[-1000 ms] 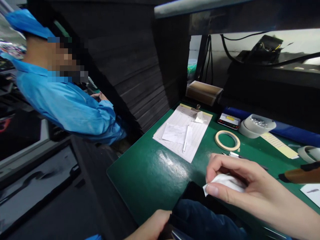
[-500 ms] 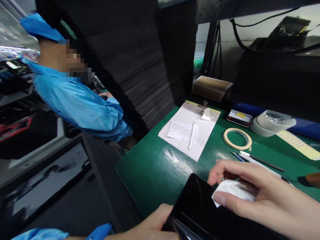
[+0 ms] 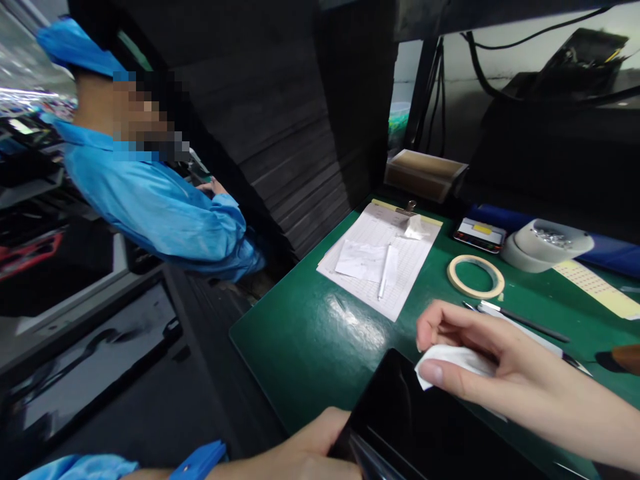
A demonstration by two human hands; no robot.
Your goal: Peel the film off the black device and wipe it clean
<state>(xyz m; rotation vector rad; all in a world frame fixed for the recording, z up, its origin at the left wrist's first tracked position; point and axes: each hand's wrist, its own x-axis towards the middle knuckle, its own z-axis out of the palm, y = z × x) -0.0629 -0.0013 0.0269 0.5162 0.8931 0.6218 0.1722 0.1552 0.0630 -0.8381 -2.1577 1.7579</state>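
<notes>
My left hand [image 3: 305,453] grips the near edge of a flat black glossy panel [image 3: 400,427] at the bottom of the view. My right hand [image 3: 500,363] is closed on a small white cloth [image 3: 450,360], pinched between thumb and fingers and held against the panel's upper right part. The panel lies over the front of the green mat [image 3: 300,340]. Its lower right end runs out of view.
A clipboard with papers and a white pen [image 3: 383,263] lies mid-mat. A tape ring [image 3: 475,275], pens [image 3: 520,321], a white dish of small parts [image 3: 545,245] and a small device [image 3: 480,235] lie beyond. A person in blue [image 3: 150,200] works at left beside stacked black sheets [image 3: 280,133].
The black panel came up into view under my right hand. My right hand with the cloth has slid slightly up and left across it.
</notes>
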